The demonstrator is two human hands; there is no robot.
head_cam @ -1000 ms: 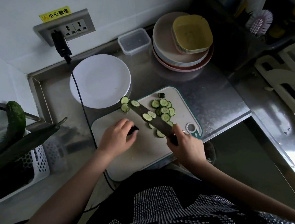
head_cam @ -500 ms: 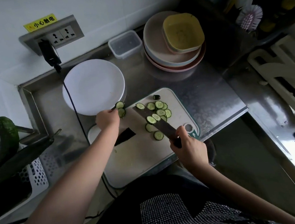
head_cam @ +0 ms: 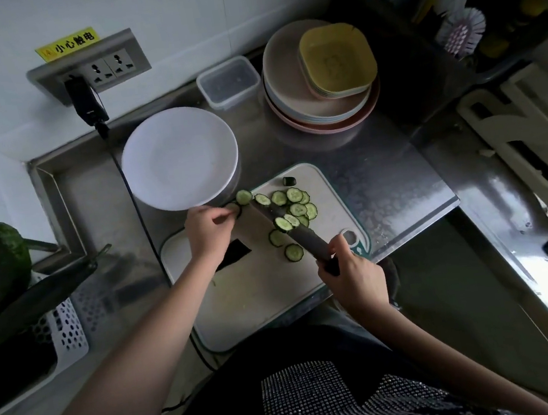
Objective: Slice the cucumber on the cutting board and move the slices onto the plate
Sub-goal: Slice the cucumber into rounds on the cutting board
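Left grip (head_cam: 211, 230) pinches slice (head_cam: 233, 209); right grip (head_cam: 351, 272) holds knife (head_cam: 298, 235)

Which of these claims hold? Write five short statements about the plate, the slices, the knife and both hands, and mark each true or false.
1. The white plate holds no slices. True.
2. The right hand grips the knife. True.
3. The cucumber slices lie in the clear container. False: they lie on the cutting board.
4. The left hand rests flat on the plate. False: it pinches a slice at the board's far edge.
5. Some slices lie on the knife blade. True.
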